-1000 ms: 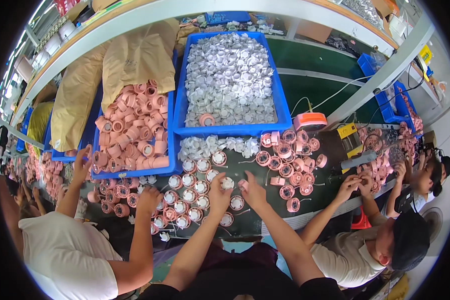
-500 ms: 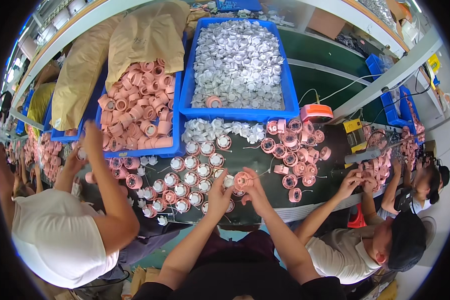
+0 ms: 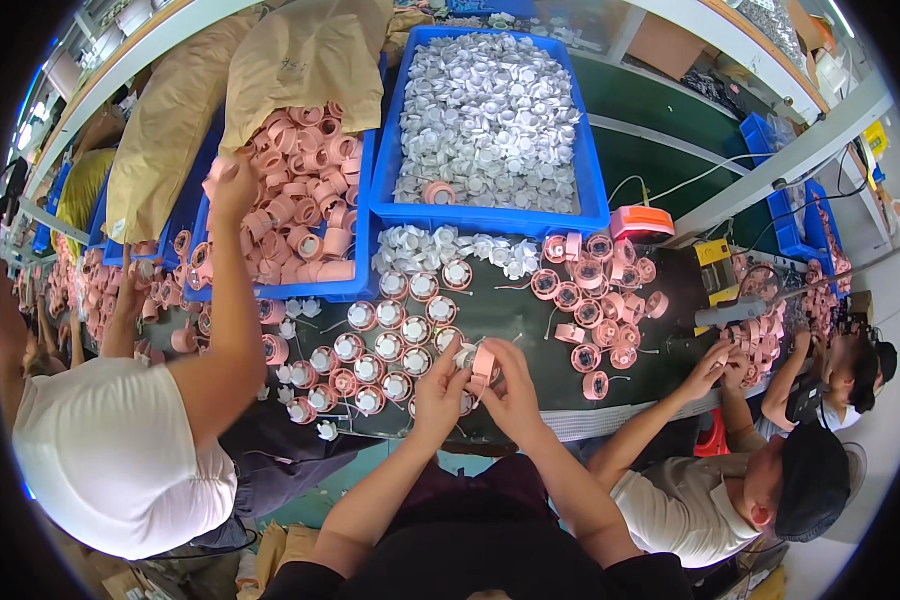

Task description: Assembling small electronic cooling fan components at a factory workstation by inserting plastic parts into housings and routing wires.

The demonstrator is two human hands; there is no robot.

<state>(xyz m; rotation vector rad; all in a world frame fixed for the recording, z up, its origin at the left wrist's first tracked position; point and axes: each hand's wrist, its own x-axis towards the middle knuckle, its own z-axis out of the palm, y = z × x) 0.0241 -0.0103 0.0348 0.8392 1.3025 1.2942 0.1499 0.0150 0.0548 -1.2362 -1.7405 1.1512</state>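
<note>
In front of me my right hand (image 3: 514, 392) grips a pink ring-shaped housing (image 3: 484, 366), tilted so its side shows. Closed around a small white plastic piece (image 3: 464, 357), my left hand (image 3: 437, 398) is right beside it; whether the two parts touch I cannot tell. Left of my hands, several pink housings with white centres (image 3: 388, 346) stand in rows, some trailing thin wires. To the right lies a loose group of pink housings (image 3: 591, 311) with dark insides. Beyond my hands is a heap of white flower-shaped pieces (image 3: 417, 248).
A blue tray (image 3: 378, 190) of white pieces stands ahead, beside a blue bin (image 3: 367, 250) of pink housings partly covered by a brown paper sack (image 3: 305, 60). A co-worker at left (image 3: 120, 450) reaches into that bin; another (image 3: 690, 500) works at right. An orange-red device (image 3: 640, 221) sits behind the housings.
My right hand has turned the pink housing from facing up to sideways, and my hands have come closer together. The left co-worker's arm has reached farther into the bin of housings.
</note>
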